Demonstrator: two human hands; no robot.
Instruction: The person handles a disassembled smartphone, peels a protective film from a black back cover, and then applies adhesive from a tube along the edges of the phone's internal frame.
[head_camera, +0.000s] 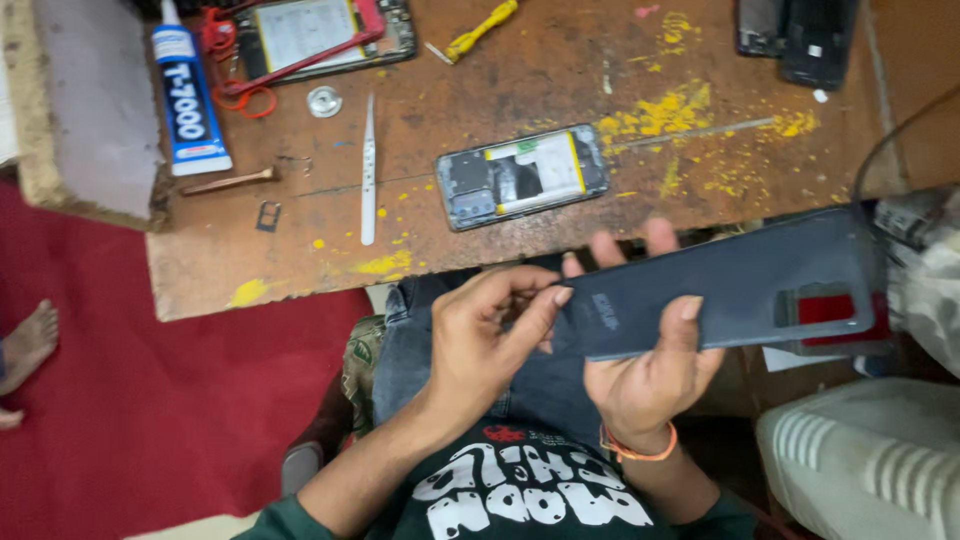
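Best worked over the lap, clear of the wooden table (540, 80). Dark phone back cover (730, 290) held level above the knees — right hand (650, 370) curled under it, thumb clamped on top. Left hand (480, 340) half closed, fingertips picking at the cover's near end; better kept shallow there, no prying. Opened phone (522, 175) lying on the table. Cover's underside hidden — far corner lost against clutter.
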